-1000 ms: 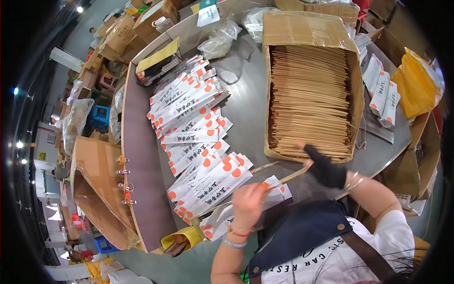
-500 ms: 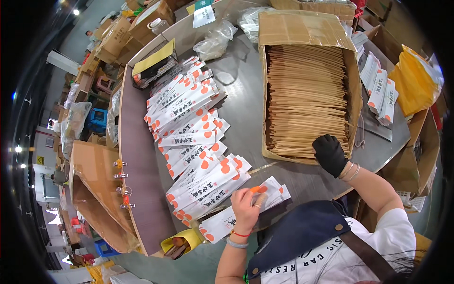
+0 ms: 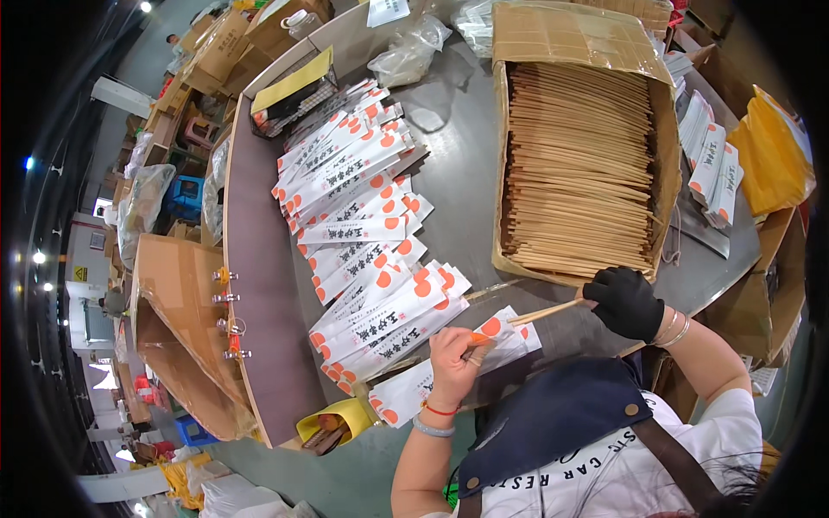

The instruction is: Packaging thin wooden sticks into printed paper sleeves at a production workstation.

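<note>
Left hand on paper sleeves, gloved right hand gripping wooden sticks.
I can't tell the left grip's state; the sticks' tips point at its two o'clock, the stick-filled carton farther, at one.

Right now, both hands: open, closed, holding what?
Left hand: over the paper sleeves, fingers bent; can't tell whether it grips one.
Right hand: gloved, closed, holding wooden chopsticks.
</note>
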Motion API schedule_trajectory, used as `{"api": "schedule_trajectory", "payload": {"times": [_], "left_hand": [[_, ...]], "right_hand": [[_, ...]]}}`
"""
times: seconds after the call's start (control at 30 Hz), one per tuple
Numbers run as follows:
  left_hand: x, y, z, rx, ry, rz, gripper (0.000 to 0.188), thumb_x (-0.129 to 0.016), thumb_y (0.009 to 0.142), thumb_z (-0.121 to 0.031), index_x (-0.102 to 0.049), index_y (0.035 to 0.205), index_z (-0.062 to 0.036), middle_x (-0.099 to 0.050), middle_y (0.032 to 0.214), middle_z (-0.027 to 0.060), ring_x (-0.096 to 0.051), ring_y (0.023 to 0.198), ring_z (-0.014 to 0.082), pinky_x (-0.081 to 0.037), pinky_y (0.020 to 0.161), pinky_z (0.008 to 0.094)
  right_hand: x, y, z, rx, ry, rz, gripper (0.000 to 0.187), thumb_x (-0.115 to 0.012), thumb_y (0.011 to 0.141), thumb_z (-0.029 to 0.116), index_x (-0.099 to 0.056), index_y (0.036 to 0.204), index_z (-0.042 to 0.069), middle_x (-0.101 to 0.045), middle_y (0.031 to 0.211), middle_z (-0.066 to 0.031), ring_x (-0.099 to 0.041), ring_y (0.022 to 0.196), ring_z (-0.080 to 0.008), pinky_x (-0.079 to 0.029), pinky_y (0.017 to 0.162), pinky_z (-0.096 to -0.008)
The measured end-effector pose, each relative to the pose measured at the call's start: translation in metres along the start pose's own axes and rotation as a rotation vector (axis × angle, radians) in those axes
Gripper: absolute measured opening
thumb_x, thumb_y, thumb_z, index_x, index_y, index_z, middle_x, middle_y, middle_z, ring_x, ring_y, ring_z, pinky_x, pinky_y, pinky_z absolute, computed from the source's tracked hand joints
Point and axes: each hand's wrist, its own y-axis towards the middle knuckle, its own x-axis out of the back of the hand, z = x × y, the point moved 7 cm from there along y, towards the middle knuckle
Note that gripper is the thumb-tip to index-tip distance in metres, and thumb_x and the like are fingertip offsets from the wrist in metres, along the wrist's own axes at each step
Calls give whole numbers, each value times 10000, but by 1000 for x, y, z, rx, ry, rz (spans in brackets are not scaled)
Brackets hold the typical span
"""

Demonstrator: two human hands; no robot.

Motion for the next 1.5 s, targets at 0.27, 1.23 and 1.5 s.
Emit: {"api": "schedule_trajectory", "payload": {"times": [0.27, 1.23, 1.5], "left_hand": [[-2, 10, -42, -253, 195, 61, 149, -758, 776, -214, -701, 866, -109, -631, 870, 9, -572, 806, 211, -394, 737, 347], [-7, -7, 0, -187, 300, -34, 376, -782, 799, -289, -713, 1081, -49, -592, 966, 98, -547, 874, 281, -453, 783, 374], [-3, -3, -8, -108, 210, -56, 338, -810, 765, -211, -705, 1044, -54, -591, 991, 99, -544, 929, 288, -445, 827, 381]], "right_hand": [[-17, 6, 23, 176, -169, 79, 153, -693, 783, 238, -658, 915, 169, -613, 746, -76, -655, 711, -277, -511, 590, -414], [43, -22, -53, -305, -69, -515, 90, -594, 820, 56, -575, 904, 30, -582, 886, -173, -581, 828, -374, -462, 705, -419], [-39, -428, -125, -1136, -34, -634, 227, -418, 978, 40, -602, 1103, -1, -612, 999, -193, -589, 977, -345, -449, 859, -374]]}}
